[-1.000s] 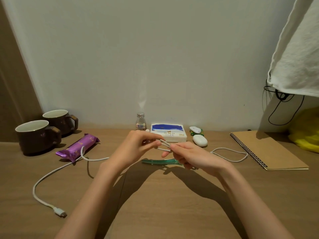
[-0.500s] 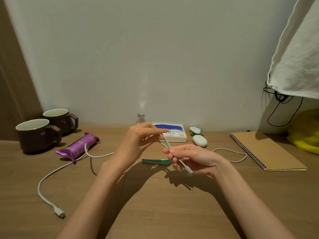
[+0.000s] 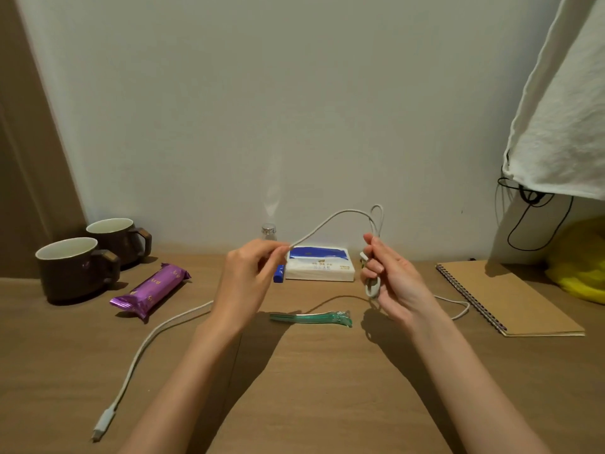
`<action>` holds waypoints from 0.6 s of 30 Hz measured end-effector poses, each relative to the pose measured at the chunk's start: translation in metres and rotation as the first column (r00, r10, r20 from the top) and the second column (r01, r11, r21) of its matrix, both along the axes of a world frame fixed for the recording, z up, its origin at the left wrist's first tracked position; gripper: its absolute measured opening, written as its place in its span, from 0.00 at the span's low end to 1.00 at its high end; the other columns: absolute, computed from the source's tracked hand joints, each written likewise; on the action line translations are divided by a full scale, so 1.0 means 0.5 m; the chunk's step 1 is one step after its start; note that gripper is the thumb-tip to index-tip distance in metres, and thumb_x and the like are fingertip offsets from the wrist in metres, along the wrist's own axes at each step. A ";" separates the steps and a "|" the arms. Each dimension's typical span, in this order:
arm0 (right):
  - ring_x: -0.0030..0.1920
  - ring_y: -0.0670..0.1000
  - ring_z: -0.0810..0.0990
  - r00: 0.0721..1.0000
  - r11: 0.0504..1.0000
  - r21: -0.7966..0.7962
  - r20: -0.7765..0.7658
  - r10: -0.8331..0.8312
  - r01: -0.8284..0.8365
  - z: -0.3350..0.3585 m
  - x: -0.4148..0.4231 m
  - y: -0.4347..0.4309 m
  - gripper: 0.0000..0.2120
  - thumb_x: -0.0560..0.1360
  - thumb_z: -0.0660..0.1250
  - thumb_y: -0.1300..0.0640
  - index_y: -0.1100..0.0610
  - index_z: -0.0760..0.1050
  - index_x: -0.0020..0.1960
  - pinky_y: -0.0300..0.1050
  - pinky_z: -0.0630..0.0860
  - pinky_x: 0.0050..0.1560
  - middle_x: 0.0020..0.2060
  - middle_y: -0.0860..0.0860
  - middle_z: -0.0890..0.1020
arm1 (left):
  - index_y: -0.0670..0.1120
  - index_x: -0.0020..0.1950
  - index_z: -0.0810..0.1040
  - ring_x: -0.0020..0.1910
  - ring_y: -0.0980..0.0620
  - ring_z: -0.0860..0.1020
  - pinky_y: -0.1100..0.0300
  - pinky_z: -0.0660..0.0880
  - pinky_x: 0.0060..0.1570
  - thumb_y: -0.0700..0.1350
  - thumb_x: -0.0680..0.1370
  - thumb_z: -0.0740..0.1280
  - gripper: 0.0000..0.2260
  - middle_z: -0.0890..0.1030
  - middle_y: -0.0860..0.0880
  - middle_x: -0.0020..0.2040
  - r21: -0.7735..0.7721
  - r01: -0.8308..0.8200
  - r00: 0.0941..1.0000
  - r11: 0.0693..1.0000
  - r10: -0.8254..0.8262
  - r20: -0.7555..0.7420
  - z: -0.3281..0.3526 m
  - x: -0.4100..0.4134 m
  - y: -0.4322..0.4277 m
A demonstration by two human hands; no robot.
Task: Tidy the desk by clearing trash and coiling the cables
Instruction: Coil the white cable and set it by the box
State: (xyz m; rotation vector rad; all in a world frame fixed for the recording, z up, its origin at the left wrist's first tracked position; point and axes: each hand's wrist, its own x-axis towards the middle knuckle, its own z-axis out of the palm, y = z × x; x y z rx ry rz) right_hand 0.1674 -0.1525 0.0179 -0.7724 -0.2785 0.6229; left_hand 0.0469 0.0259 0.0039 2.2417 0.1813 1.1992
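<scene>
A white cable [image 3: 330,219] arcs in the air between my two hands above the wooden desk [image 3: 311,388]. My left hand [image 3: 248,276] pinches it at the fingertips. My right hand [image 3: 389,280] grips a small folded loop of the same cable, with one loop sticking up above the fingers. The cable's free end trails left across the desk to a white plug [image 3: 103,421] near the front edge. Another stretch of white cable [image 3: 458,309] lies on the desk behind my right wrist. A purple snack wrapper [image 3: 150,291] lies at the left.
Two brown mugs [image 3: 75,267] stand at the back left. A tissue pack [image 3: 319,265], a small bottle [image 3: 268,231] and a blue item [image 3: 279,273] sit by the wall. A green clip [image 3: 311,317] lies mid-desk. A spiral notebook [image 3: 504,296], yellow object [image 3: 582,270] and hanging white cloth [image 3: 563,109] are at the right.
My hands have drawn apart and risen, stretching the cable into an arc between them. The cable's tail on the desk has slid towards me. The camera has moved closer.
</scene>
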 end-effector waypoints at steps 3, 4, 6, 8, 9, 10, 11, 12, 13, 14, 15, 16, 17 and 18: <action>0.26 0.42 0.73 0.996 0.990 -0.128 0.065 -0.054 0.062 -0.015 -0.010 0.015 0.08 0.76 0.65 0.59 0.62 0.80 0.49 0.33 0.76 0.28 0.34 0.53 0.81 | 0.46 0.53 0.82 0.39 0.63 0.78 0.72 0.71 0.36 0.42 0.75 0.68 0.08 0.82 0.54 0.39 0.007 0.132 0.991 0.991 -0.133 0.035 -0.004 0.009 -0.031; 0.26 0.42 0.75 0.992 0.979 -0.187 0.108 -0.059 0.079 -0.020 -0.013 0.020 0.07 0.76 0.66 0.59 0.62 0.81 0.47 0.34 0.76 0.29 0.35 0.53 0.83 | 0.47 0.53 0.83 0.39 0.62 0.77 0.71 0.70 0.36 0.43 0.75 0.68 0.08 0.82 0.55 0.39 0.026 0.155 0.987 0.988 -0.156 0.040 -0.007 0.012 -0.038; 0.28 0.44 0.78 0.979 0.950 -0.291 0.199 -0.054 0.111 -0.029 -0.016 0.027 0.07 0.76 0.67 0.58 0.60 0.82 0.45 0.35 0.77 0.31 0.36 0.53 0.84 | 0.46 0.52 0.84 0.39 0.62 0.77 0.72 0.70 0.38 0.43 0.75 0.68 0.08 0.82 0.54 0.41 0.096 0.182 0.983 0.979 -0.184 0.005 -0.018 0.018 -0.047; 0.32 0.45 0.79 0.963 0.919 -0.376 0.270 -0.018 0.122 -0.031 -0.016 0.025 0.08 0.75 0.67 0.57 0.60 0.83 0.46 0.37 0.78 0.35 0.36 0.53 0.84 | 0.46 0.52 0.83 0.42 0.60 0.77 0.68 0.72 0.40 0.42 0.76 0.68 0.08 0.82 0.53 0.43 0.179 0.198 0.980 0.964 -0.187 -0.074 -0.033 0.023 -0.049; 0.33 0.46 0.79 0.957 0.905 -0.408 0.290 0.005 0.119 -0.029 -0.015 0.020 0.09 0.75 0.68 0.56 0.60 0.83 0.47 0.38 0.78 0.36 0.35 0.53 0.83 | 0.47 0.53 0.83 0.43 0.58 0.76 0.66 0.73 0.40 0.42 0.76 0.67 0.08 0.81 0.53 0.43 0.204 0.202 0.978 0.958 -0.185 -0.102 -0.039 0.026 -0.049; 0.34 0.47 0.79 0.953 0.894 -0.434 0.303 0.025 0.114 -0.026 -0.014 0.015 0.09 0.75 0.68 0.55 0.60 0.83 0.47 0.38 0.79 0.37 0.35 0.53 0.83 | 0.47 0.53 0.83 0.43 0.57 0.76 0.65 0.73 0.41 0.41 0.76 0.67 0.08 0.80 0.54 0.44 0.212 0.204 0.976 0.956 -0.181 -0.123 -0.042 0.026 -0.048; 0.34 0.47 0.79 0.949 0.884 -0.454 0.311 0.041 0.111 -0.024 -0.014 0.010 0.09 0.75 0.68 0.55 0.60 0.83 0.47 0.39 0.79 0.38 0.34 0.53 0.82 | 0.48 0.53 0.83 0.44 0.58 0.76 0.64 0.74 0.41 0.41 0.76 0.67 0.08 0.79 0.55 0.44 0.222 0.205 0.975 0.953 -0.177 -0.138 -0.043 0.027 -0.048; 0.34 0.47 0.78 0.945 0.875 -0.472 0.322 0.054 0.111 -0.022 -0.013 0.006 0.09 0.75 0.68 0.55 0.60 0.83 0.47 0.39 0.79 0.38 0.34 0.53 0.82 | 0.49 0.52 0.83 0.44 0.58 0.75 0.63 0.74 0.41 0.41 0.76 0.67 0.08 0.79 0.56 0.44 0.243 0.207 0.973 0.948 -0.174 -0.149 -0.043 0.027 -0.046; 0.34 0.47 0.78 0.941 0.865 -0.489 0.331 0.068 0.109 -0.021 -0.012 0.003 0.10 0.74 0.69 0.55 0.60 0.84 0.47 0.39 0.79 0.38 0.33 0.53 0.81 | 0.50 0.52 0.83 0.43 0.59 0.74 0.63 0.74 0.40 0.41 0.76 0.67 0.08 0.80 0.55 0.44 0.275 0.213 0.971 0.937 -0.172 -0.163 -0.043 0.028 -0.045; 0.33 0.47 0.78 0.937 0.853 -0.511 0.338 0.088 0.105 -0.022 -0.012 0.003 0.10 0.74 0.69 0.54 0.60 0.84 0.47 0.39 0.79 0.38 0.33 0.53 0.81 | 0.51 0.51 0.83 0.43 0.59 0.73 0.63 0.72 0.39 0.42 0.76 0.67 0.08 0.80 0.54 0.44 0.310 0.222 0.967 0.924 -0.169 -0.188 -0.042 0.028 -0.045; 0.32 0.47 0.78 0.931 0.838 -0.537 0.347 0.111 0.100 -0.024 -0.013 0.003 0.11 0.73 0.70 0.53 0.59 0.84 0.46 0.39 0.78 0.37 0.32 0.53 0.81 | 0.52 0.52 0.82 0.43 0.59 0.72 0.63 0.70 0.38 0.42 0.76 0.67 0.09 0.81 0.54 0.45 0.341 0.232 0.962 0.911 -0.163 -0.220 -0.042 0.028 -0.047; 0.32 0.47 0.78 0.924 0.821 -0.563 0.359 0.135 0.098 -0.026 -0.013 0.004 0.11 0.72 0.71 0.51 0.59 0.85 0.46 0.40 0.78 0.37 0.32 0.53 0.81 | 0.53 0.53 0.82 0.44 0.59 0.71 0.64 0.69 0.38 0.41 0.76 0.67 0.10 0.81 0.53 0.46 0.366 0.240 0.956 0.899 -0.154 -0.250 -0.042 0.027 -0.050; 0.33 0.48 0.79 0.913 0.804 -0.586 0.374 0.163 0.097 -0.028 -0.014 0.006 0.12 0.71 0.71 0.50 0.58 0.85 0.46 0.41 0.78 0.38 0.33 0.54 0.81 | 0.54 0.55 0.82 0.44 0.59 0.71 0.66 0.68 0.38 0.41 0.75 0.68 0.12 0.81 0.53 0.47 0.389 0.244 0.953 0.889 -0.145 -0.267 -0.042 0.026 -0.054; 0.35 0.50 0.79 0.899 0.789 -0.606 0.394 0.191 0.098 -0.030 -0.013 0.007 0.13 0.70 0.71 0.47 0.56 0.85 0.46 0.44 0.79 0.41 0.35 0.55 0.82 | 0.54 0.56 0.82 0.44 0.59 0.70 0.68 0.66 0.38 0.40 0.75 0.68 0.13 0.81 0.52 0.47 0.410 0.244 0.952 0.879 -0.137 -0.273 -0.041 0.024 -0.059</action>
